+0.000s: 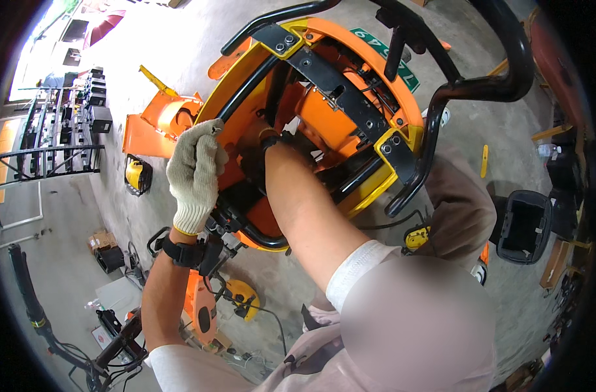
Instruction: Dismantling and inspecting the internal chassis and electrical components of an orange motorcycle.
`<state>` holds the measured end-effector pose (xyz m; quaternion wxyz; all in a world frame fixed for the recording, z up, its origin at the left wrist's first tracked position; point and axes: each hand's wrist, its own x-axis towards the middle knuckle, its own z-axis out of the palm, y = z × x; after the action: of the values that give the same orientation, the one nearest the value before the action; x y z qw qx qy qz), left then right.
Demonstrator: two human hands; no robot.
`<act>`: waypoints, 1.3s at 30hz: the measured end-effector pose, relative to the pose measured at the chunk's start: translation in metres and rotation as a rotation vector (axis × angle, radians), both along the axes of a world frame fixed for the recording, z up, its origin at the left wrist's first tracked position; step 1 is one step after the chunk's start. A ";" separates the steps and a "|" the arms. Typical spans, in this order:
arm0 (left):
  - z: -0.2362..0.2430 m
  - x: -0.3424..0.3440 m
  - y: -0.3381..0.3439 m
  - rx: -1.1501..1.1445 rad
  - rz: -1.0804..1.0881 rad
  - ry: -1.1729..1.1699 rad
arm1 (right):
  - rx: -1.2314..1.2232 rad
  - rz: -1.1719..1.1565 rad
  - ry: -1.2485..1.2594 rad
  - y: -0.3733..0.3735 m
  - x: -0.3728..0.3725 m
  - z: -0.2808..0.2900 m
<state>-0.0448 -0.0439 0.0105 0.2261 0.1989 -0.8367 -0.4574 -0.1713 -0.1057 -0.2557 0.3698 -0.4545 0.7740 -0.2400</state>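
An orange and yellow scooter body [210, 108] with black tubular bars [435, 124] and a black metal bracket [334, 85] fills the upper middle. My left hand [197, 166], in a cream knitted glove, is at its left edge. Its fingers are curled together, with a small dark thing at the tips that I cannot make out. My bare right forearm [301, 196] reaches down into the body's open cavity, a dark band round the wrist. Most of my right hand [255, 135] is lost in shadow there, so its fingers do not show.
Orange body panels [157, 124] and a yellow-black part [138, 175] lie on the concrete floor at left, before a black rack [49, 153]. A handlebar [30, 294] stands at lower left. To the right are a black bin [525, 225] and a yellow strip [485, 161].
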 end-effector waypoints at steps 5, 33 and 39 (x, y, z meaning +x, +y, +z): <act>-0.001 0.001 -0.001 -0.002 -0.015 0.024 | -0.001 0.009 0.001 0.000 0.002 0.001; 0.000 0.002 -0.001 -0.017 0.003 -0.025 | -0.037 0.024 0.032 0.000 0.005 0.003; 0.001 0.001 -0.001 -0.008 -0.006 -0.021 | -0.092 -0.028 0.057 0.003 0.008 0.003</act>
<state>-0.0435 -0.0450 0.0112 0.2165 0.2004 -0.8414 -0.4527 -0.1630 -0.1023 -0.2526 0.3229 -0.4669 0.7786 -0.2674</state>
